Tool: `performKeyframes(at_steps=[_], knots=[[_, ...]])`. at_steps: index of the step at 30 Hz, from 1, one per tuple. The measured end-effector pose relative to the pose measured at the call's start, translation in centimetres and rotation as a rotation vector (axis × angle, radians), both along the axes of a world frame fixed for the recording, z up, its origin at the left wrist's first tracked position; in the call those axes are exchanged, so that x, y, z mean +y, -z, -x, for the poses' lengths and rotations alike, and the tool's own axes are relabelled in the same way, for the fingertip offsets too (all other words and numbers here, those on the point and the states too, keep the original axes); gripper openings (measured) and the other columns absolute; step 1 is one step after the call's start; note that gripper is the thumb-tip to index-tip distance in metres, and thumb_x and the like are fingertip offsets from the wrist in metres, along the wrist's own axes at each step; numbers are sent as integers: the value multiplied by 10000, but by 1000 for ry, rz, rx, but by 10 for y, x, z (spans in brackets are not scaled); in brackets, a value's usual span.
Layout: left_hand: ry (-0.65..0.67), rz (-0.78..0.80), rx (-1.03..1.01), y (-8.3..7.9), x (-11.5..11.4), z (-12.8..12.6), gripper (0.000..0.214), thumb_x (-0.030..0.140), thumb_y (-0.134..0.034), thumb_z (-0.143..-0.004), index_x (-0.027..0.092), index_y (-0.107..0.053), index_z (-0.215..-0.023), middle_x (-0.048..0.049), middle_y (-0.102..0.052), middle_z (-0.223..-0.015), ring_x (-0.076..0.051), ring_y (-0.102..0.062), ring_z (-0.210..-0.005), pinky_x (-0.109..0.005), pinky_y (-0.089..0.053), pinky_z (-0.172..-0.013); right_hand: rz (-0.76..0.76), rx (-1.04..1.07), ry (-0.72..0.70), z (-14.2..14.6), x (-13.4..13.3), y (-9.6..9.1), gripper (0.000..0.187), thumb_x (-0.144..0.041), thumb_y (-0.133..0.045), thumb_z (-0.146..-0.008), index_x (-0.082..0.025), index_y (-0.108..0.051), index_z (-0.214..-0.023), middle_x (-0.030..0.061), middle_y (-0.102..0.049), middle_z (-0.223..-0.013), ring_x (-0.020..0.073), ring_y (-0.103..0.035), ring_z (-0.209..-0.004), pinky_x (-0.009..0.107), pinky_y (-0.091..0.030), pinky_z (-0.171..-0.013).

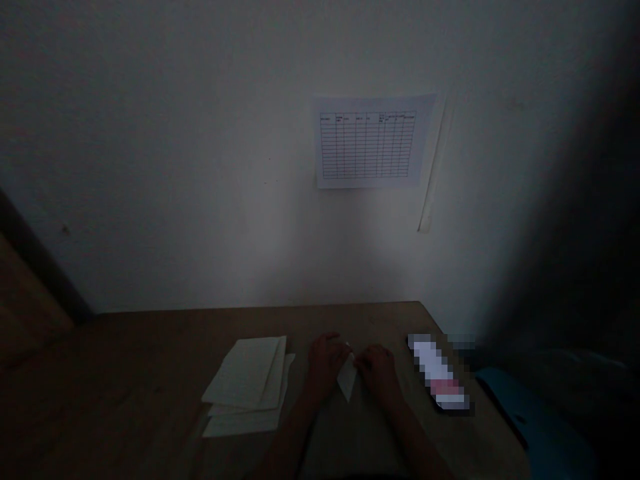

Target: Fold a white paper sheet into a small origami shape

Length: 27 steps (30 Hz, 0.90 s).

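A small folded piece of white paper [348,383] lies on the table between my hands, its pointed end toward me. My left hand [324,363] grips its upper left side, the fingers bent around the edge. On the other side my right hand [376,365] pinches the upper right edge near the top. Both hands partly cover the paper's upper end, so its full shape is hidden. To the left of my left hand sits a loose stack of lined paper sheets [245,375], fanned unevenly. The light is dim and the fingertips are hard to make out.
A phone [437,370] with a lit, blurred-out screen rests near the right edge of the wooden table [150,353]. Beyond the table stands a pale wall [200,167] bearing a printed table sheet [370,143]. A blue object [535,420], perhaps a chair, is at the lower right.
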<state>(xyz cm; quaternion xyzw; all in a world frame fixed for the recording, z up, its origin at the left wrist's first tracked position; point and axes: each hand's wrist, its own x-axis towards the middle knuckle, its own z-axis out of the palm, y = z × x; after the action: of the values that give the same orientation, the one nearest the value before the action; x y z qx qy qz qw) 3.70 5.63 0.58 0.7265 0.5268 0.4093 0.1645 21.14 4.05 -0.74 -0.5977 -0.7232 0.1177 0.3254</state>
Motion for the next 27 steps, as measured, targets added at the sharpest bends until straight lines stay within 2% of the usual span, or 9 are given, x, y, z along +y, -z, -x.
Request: performKeyframes(at_steps=[4, 8, 14, 17, 21, 27], knots=[[-56, -1, 10, -2, 4, 4, 151, 329, -666, -843, 276, -769, -940, -52, -673, -1186, -244, -580, -1153, -435, -420, -1048, 13, 18, 85, -3, 2, 3, 101, -146, -584, -812, -200, -668, -800, 51, -701, -916, 216, -597, -971, 341, -313, -928], [-125, 22, 24, -6, 8, 17, 174, 323, -615, -875, 262, -769, -927, -55, -684, -1159, -233, -600, -1123, -402, -447, -1016, 38, 47, 135, -7, 3, 2, 95, -161, -597, -794, -209, -674, -765, 61, -713, -909, 233, -608, -967, 339, -334, -900], [-23, 111, 136, -14, 6, 29, 136, 264, -718, -793, 303, -782, -905, -25, -675, -1224, -239, -565, -1182, -394, -404, -1059, 57, 57, 131, -9, 3, -2, 108, -169, -597, -789, -220, -686, -756, 65, -721, -895, 233, -620, -937, 323, -367, -855], [39, 169, 239, -17, 2, 28, 180, 266, -754, -765, 341, -780, -926, 1, -651, -1282, -258, -510, -1256, -430, -342, -1099, 52, 40, 133, -8, 2, -3, 105, -187, -606, -792, -226, -698, -760, 69, -727, -915, 243, -620, -956, 340, -361, -883], [82, 209, 327, -15, -1, 28, 221, 283, -743, -777, 369, -766, -979, 16, -632, -1322, -273, -479, -1291, -482, -285, -1114, 59, 57, 131, -10, 4, -2, 96, -217, -623, -791, -236, -712, -762, 60, -733, -902, 241, -623, -949, 334, -372, -885], [91, 214, 328, -12, 2, 31, 204, 304, -707, -807, 361, -766, -993, 6, -633, -1324, -263, -487, -1285, -459, -298, -1106, 48, 59, 89, -12, 7, 1, 97, -207, -643, -781, -238, -735, -773, 55, -743, -947, 239, -621, -965, 327, -383, -882]])
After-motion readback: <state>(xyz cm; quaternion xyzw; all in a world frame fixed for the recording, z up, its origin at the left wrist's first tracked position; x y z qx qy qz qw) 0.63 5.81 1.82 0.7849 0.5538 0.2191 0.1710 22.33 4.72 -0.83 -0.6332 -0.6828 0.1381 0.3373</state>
